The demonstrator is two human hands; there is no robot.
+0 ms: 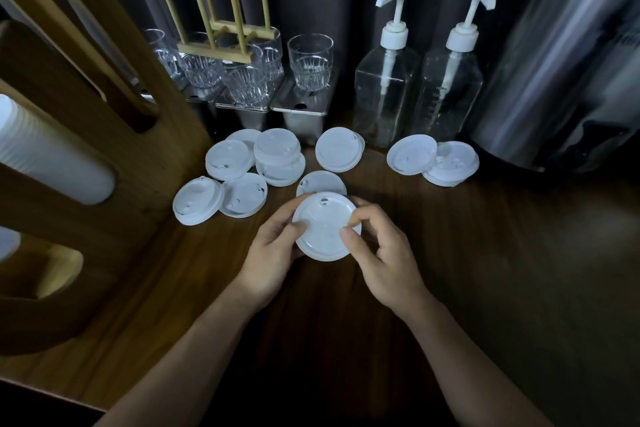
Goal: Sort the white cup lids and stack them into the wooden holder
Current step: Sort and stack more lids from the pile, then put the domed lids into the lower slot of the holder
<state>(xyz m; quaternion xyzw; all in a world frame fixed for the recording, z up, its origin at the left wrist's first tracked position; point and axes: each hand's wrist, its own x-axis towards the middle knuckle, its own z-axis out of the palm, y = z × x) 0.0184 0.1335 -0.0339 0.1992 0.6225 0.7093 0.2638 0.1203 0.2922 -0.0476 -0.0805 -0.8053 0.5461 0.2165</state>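
Both hands, L (273, 253) & R (384, 253), grip white lid (325, 227) btwn them.

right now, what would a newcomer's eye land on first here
The left hand and right hand grip one white cup lid at centre frame. Behind it, loose lids lie scattered on the dark wooden table, some overlapping. A tall wooden holder stands at the left, and two clear pump bottles at the back right.
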